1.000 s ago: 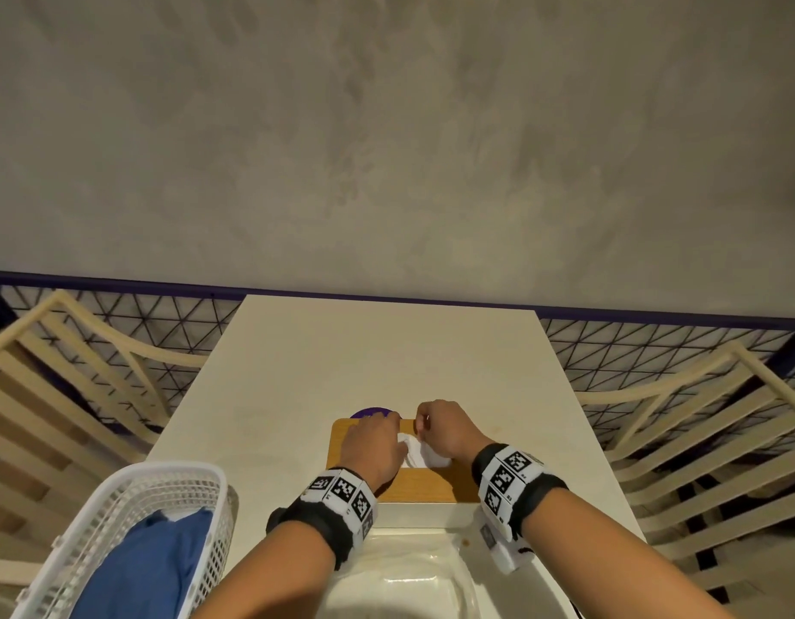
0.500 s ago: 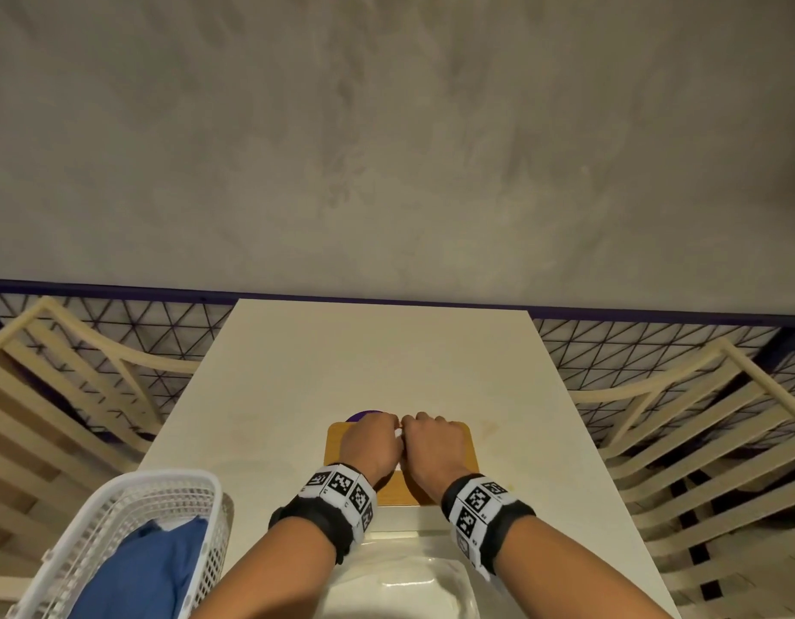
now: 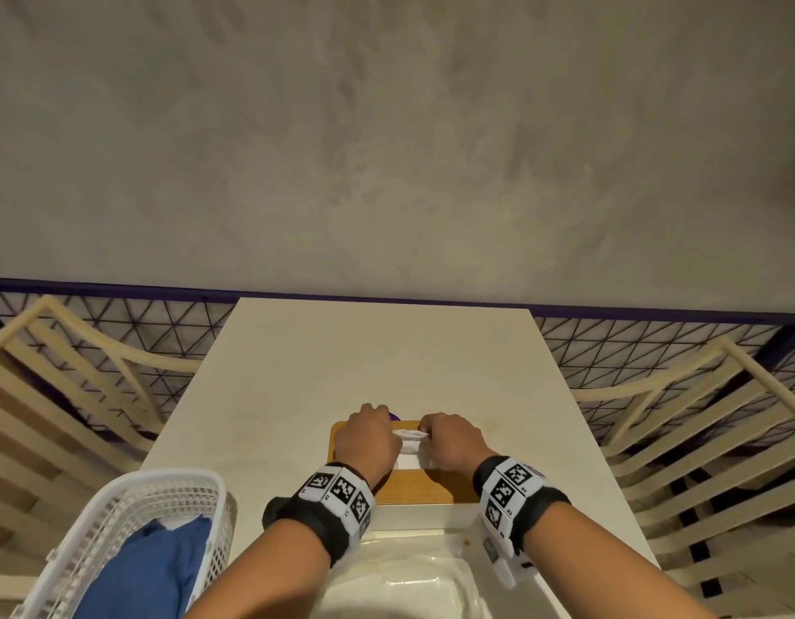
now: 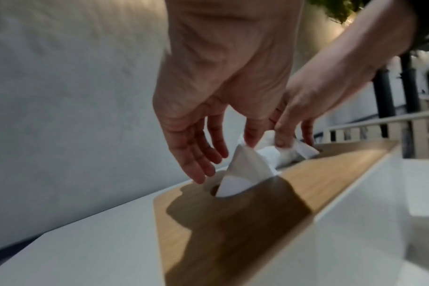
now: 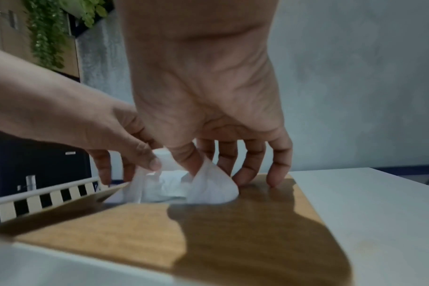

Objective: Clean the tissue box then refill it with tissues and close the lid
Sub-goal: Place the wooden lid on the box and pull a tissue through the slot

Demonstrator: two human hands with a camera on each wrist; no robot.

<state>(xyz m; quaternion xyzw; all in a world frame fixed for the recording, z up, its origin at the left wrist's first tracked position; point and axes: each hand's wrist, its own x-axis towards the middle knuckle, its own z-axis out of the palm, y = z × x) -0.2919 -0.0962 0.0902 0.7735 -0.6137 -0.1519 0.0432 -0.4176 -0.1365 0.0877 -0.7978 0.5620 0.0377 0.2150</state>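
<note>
The tissue box [image 3: 431, 513] sits on the near half of the white table [image 3: 378, 364], its wooden lid [image 3: 413, 489] seated flat on the white body. A white tissue [image 4: 247, 166] stands up through the slot in the lid. The left hand [image 3: 369, 444] is over the left end of the slot, its thumb and a finger pinching the tissue's left part while the other fingers [image 4: 196, 156] hang loosely extended (seen best from the left wrist). The right hand [image 3: 453, 444] is at the right end, thumb and forefinger pinching the tissue, its remaining fingertips [image 5: 274, 174] touching the lid. Something purple [image 3: 395, 416] peeks out just beyond the box. A white mesh basket [image 3: 132, 524] holding blue cloth [image 3: 145, 569] stands at the near left.
</note>
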